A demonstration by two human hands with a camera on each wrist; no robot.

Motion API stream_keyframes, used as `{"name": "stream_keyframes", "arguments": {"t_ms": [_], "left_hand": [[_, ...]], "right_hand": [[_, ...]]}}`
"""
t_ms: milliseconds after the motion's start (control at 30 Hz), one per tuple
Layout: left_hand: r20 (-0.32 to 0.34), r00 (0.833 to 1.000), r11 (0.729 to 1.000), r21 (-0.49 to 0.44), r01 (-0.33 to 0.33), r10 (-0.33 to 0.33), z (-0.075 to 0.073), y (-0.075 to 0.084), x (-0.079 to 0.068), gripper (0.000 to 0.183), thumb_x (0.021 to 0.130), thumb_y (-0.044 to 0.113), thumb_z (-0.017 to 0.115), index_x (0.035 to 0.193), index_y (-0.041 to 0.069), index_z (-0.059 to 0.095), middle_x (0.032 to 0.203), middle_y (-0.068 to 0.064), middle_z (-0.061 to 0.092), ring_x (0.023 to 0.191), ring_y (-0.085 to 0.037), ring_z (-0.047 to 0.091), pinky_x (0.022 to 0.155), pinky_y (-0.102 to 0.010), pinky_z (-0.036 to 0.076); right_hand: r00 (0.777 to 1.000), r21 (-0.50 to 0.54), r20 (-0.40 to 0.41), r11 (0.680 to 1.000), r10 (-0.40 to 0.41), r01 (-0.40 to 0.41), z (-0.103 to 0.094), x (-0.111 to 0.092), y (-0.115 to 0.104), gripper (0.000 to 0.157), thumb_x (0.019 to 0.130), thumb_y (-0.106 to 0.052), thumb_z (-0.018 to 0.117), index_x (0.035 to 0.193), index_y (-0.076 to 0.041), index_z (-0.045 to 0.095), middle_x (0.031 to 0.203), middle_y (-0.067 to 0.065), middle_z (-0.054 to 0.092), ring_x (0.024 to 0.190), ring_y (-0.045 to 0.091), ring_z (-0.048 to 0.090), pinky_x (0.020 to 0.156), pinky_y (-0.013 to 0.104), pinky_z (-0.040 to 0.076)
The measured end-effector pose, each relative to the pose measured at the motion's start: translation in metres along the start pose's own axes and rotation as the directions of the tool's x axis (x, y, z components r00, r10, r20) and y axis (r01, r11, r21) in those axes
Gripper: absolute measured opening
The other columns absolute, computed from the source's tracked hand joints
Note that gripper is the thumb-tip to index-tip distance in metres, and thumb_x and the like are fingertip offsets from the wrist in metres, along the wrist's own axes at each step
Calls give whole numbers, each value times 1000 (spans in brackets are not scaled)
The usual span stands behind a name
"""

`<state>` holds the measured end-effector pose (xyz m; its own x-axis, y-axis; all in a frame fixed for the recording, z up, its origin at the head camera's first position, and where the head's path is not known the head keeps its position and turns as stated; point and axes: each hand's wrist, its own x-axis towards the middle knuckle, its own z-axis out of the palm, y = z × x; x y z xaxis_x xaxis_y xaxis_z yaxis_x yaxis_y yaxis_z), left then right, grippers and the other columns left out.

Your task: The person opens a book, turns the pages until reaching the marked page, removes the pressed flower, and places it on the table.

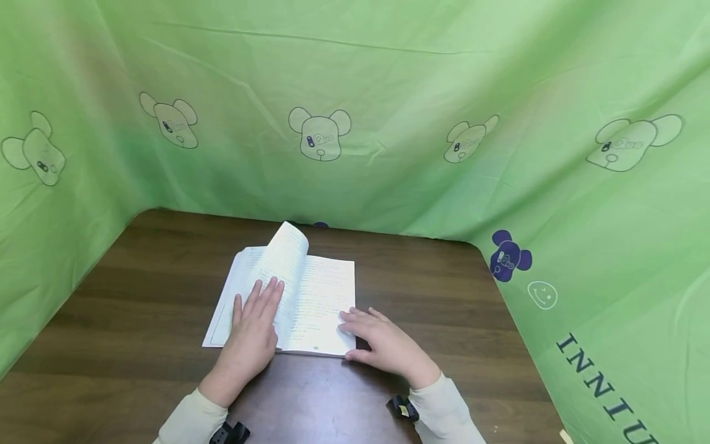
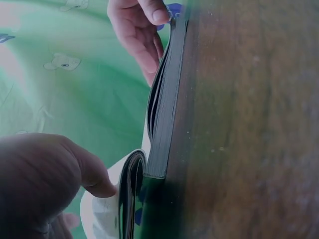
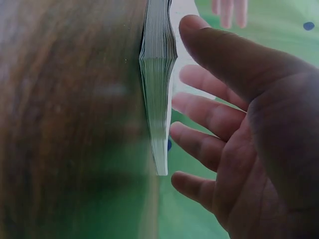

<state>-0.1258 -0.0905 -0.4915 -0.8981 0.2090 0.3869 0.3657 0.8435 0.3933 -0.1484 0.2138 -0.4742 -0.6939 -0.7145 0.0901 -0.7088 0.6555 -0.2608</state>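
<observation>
An open book point(image 1: 327, 296) with printed white pages lies on the table. One leaf point(image 1: 288, 246) stands raised and curved near the middle, leaning over the left side. My left hand point(image 1: 251, 336) rests with straight fingers on this leaf and the left page. In the left wrist view, its thumb lies along the lower edge of the curled pages point(image 2: 107, 214). At the book's right edge is my right hand point(image 1: 385, 344), its fingers loosely spread over the page margin. The right wrist view shows its thumb and fingertips close beside the thick page block point(image 3: 158, 99).
The brown wooden table point(image 1: 444, 283) extends around the book. A green curtain point(image 1: 388, 74) with bear drawings surrounds the table at the back and both sides. Black wrist devices point(image 1: 403, 409) sit by the light sleeves point(image 1: 446, 413).
</observation>
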Motion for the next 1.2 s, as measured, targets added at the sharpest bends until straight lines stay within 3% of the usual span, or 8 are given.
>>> {"name": "stream_keyframes", "arguments": {"t_ms": [167, 333, 533, 733, 867, 1000, 1200], "left_hand": [[90, 995, 999, 0, 43, -42, 0, 1, -3, 76, 84, -8, 62, 156, 9, 42, 159, -14, 45, 148, -42, 37, 114, -74, 25], [173, 979, 995, 29, 100, -104, 1, 1, -4, 70, 88, -3, 61, 154, 9, 45, 158, -18, 45, 146, -46, 39, 111, -76, 27], [199, 969, 989, 70, 132, -144, 0, 0, -6, 54, 91, 5, 61, 144, 5, 58, 156, -22, 45, 145, -47, 38, 108, -79, 27], [209, 962, 985, 59, 164, -173, 0, 0, -7, 48, 100, 25, 60, 143, 5, 59, 156, -24, 45, 145, -50, 36, 108, -81, 24], [213, 961, 985, 48, 168, -174, -1, 1, -8, 52, 99, 33, 66, 142, 3, 60, 156, -26, 43, 145, -53, 35, 108, -81, 23], [196, 967, 986, 34, 161, -164, -1, 2, -8, 53, 96, 31, 70, 139, 1, 61, 156, -27, 43, 146, -52, 35, 108, -81, 24], [169, 984, 998, 3, 59, -59, 2, 3, -6, 46, 94, 21, 74, 135, 5, 65, 157, -19, 45, 148, -46, 35, 110, -78, 26]], "right_hand": [[999, 6, 28, 1000, 17, -17, 0, 0, -2, 53, 90, -41, 77, 133, -12, 68, 154, 6, 53, 147, 27, 44, 119, 59, 30], [999, -9, 39, 1000, 29, -28, 1, 0, -3, 52, 90, -42, 78, 132, -13, 69, 154, 4, 53, 148, 25, 43, 120, 59, 29], [998, -14, 47, 999, 32, -31, 1, 0, -3, 52, 90, -42, 77, 132, -13, 69, 155, 3, 52, 148, 23, 42, 120, 59, 29], [998, -2, 48, 1000, 32, -31, -1, -1, -5, 47, 93, -39, 75, 131, -13, 70, 154, 4, 53, 148, 24, 43, 120, 59, 29], [999, -11, 51, 1000, 18, -18, -1, -1, -6, 37, 95, -36, 73, 126, -15, 73, 152, 3, 55, 147, 24, 45, 119, 59, 31], [999, -33, 32, 999, -17, 18, -2, -2, -6, 25, 97, -32, 71, 116, -17, 77, 147, 4, 60, 144, 26, 49, 116, 58, 37], [998, -54, -7, 997, -60, 60, -3, -2, -7, 9, 98, -24, 70, 101, -20, 77, 141, 4, 64, 140, 29, 53, 112, 57, 43]]}}
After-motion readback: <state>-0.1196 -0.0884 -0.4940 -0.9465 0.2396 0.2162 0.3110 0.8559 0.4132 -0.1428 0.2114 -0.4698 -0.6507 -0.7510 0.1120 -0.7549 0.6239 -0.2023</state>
